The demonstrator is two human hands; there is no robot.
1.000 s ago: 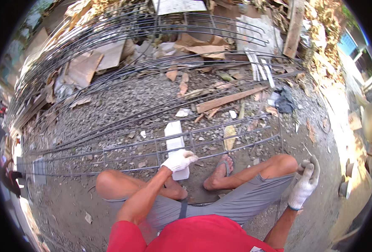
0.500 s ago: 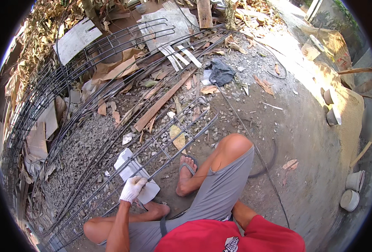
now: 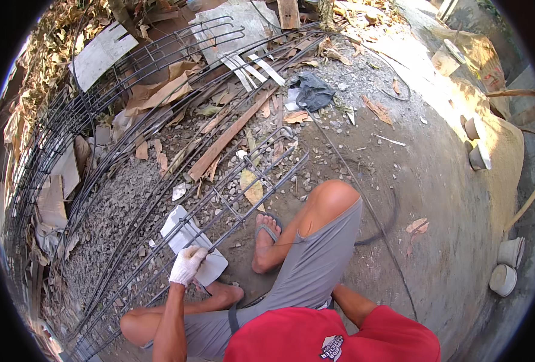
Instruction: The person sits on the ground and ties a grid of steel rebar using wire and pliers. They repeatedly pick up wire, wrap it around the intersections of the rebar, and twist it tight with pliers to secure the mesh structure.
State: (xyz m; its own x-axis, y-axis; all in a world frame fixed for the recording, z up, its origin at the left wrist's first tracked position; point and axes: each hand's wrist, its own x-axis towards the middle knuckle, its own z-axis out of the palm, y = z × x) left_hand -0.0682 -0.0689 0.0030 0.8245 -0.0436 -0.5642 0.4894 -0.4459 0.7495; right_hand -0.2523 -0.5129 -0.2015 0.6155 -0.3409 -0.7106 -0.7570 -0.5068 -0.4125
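My left hand (image 3: 188, 265), in a whitish knit glove, is closed around a bar of a narrow rebar cage (image 3: 261, 200). The cage lies slantwise in front of me, from the lower left up toward the middle, with cross ties between its long bars. Beneath the cage, right by the glove, is a bent white sheet (image 3: 214, 269). My right forearm (image 3: 355, 306) passes behind my thigh, so the right hand is hidden.
More rebar cages (image 3: 159, 60) and long loose bars curve along the left. A wooden plank (image 3: 234, 136), a dark plastic bag (image 3: 314, 92) and dry leaves lie on the gravel ahead. Pale buckets (image 3: 503, 280) stand at right. A thin cable (image 3: 373, 211) runs past my knee.
The whole view has shifted slightly. My left hand stays closed on the same part of the cage, and nothing else has visibly moved.
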